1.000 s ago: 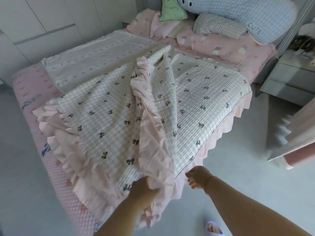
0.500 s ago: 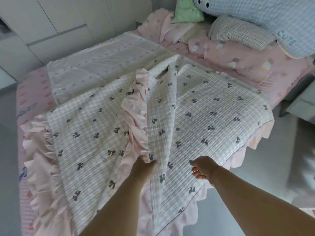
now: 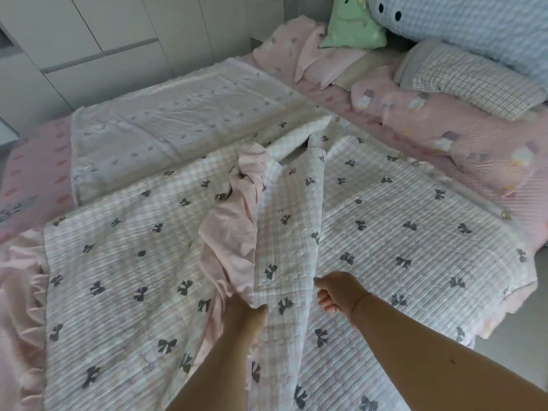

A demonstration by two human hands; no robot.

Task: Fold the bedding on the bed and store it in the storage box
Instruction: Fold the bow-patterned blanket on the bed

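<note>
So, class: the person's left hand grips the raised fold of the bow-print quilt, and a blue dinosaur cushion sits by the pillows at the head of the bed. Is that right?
Not quite. The head view shows the dinosaur cushion is green, not blue. The rest stands: the left hand grips the raised fold of the bow-print quilt, and the cushion sits by the pillows at the head of the bed.

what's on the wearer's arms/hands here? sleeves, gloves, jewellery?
Both forearms are bare, with no sleeves in frame. No gloves on either the left hand or the right hand. A thin bracelet circles the right wrist. No rings or watch visible; most fingers are hidden.
</note>
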